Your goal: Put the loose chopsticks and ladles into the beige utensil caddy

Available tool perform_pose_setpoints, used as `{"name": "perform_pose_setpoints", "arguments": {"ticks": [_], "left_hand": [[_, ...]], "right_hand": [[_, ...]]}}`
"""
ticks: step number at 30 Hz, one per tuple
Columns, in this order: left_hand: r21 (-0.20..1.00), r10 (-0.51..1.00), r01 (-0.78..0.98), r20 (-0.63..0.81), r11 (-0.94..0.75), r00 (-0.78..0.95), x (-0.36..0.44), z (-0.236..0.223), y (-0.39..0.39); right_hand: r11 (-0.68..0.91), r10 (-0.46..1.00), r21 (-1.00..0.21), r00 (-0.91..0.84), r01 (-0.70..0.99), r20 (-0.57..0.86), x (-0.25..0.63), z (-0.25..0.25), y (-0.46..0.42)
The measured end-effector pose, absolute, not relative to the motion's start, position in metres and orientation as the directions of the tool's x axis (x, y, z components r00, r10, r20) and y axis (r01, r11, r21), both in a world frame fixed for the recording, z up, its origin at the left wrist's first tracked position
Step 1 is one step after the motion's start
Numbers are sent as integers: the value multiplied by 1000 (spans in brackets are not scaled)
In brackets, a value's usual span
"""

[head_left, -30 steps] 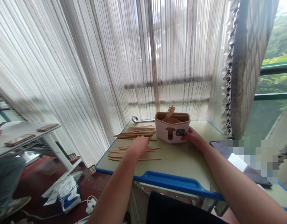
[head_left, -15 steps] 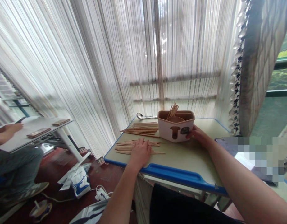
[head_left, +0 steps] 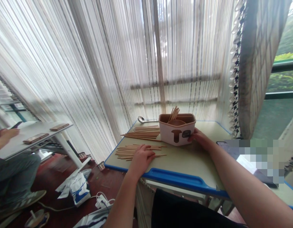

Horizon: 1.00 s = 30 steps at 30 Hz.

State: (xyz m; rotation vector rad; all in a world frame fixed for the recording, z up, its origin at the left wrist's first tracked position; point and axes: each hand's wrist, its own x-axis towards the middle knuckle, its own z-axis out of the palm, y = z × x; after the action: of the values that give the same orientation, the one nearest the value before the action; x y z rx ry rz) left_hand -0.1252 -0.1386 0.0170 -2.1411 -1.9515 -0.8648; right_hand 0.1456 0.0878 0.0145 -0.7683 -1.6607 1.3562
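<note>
My left hand (head_left: 141, 157) rests over the nearer row of wooden chopsticks (head_left: 125, 152), its fingers bent around a chopstick (head_left: 161, 155) whose end sticks out to the right. The palm hides how many it grips. My right hand (head_left: 200, 138) clasps the right side of a white cutlery holder (head_left: 167, 133) with a brown rim, thumb on its front and other fingers hidden behind. Inside the holder, several chopsticks (head_left: 174, 114) stand in a bundle behind a round brown insert (head_left: 177, 122). Farther back, another row of chopsticks (head_left: 146, 134) lies flat left of the holder.
A metal slotted ladle (head_left: 141, 119) lies at the back of the blue-edged table (head_left: 182, 163). Sheer curtains (head_left: 108, 63) hang behind it. To the left, another person's hands (head_left: 5, 136) are over a white table (head_left: 29, 128) bearing two brown cases. A partly blurred device is at right.
My left hand's fingers have curled in, and the nearest chopstick now tilts slightly. My right hand stays on the holder. The whole view has shifted a little.
</note>
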Motion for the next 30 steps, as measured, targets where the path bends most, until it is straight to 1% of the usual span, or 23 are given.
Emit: {"name": "perform_pose_setpoints", "arguments": {"ticks": [4, 8, 10, 13, 15, 18, 20, 23, 25, 28, 30], "left_hand": [[271, 856, 944, 517, -187, 21, -125, 15, -139], [239, 789, 945, 613, -223, 31, -124, 16, -143], [207, 726, 943, 686, -261, 51, -123, 17, -145], [165, 576, 928, 815, -334, 62, -119, 23, -144], [171, 473, 910, 880, -377, 31, -114, 32, -139], [243, 365, 832, 929, -498, -53, -102, 57, -123], [312, 293, 737, 942, -599, -160, -93, 79, -107], [411, 193, 597, 898, -688, -396, -80, 114, -77], [433, 110, 530, 839, -729, -533, -74, 134, -55], [416, 49, 515, 811, -749, -584, -69, 154, -26], [426, 50, 535, 813, -730, -579, -69, 160, -11]], "right_hand": [[216, 857, -974, -464, -73, 224, 145, 16, 86], [228, 854, -972, -467, -62, 230, 145, 14, 87], [231, 858, -971, -459, -55, 230, 145, 13, 89], [218, 856, -973, -466, -69, 225, 144, 12, 90], [219, 849, -972, -475, -82, 231, 143, 12, 90], [227, 854, -970, -461, -87, 241, 142, 13, 88], [225, 857, -971, -457, -84, 238, 141, 14, 86], [203, 868, -975, -446, -87, 220, 140, 15, 86], [186, 870, -977, -446, -100, 211, 140, 14, 87], [177, 868, -977, -448, -122, 213, 140, 13, 89], [173, 870, -977, -446, -124, 211, 140, 13, 89]]}}
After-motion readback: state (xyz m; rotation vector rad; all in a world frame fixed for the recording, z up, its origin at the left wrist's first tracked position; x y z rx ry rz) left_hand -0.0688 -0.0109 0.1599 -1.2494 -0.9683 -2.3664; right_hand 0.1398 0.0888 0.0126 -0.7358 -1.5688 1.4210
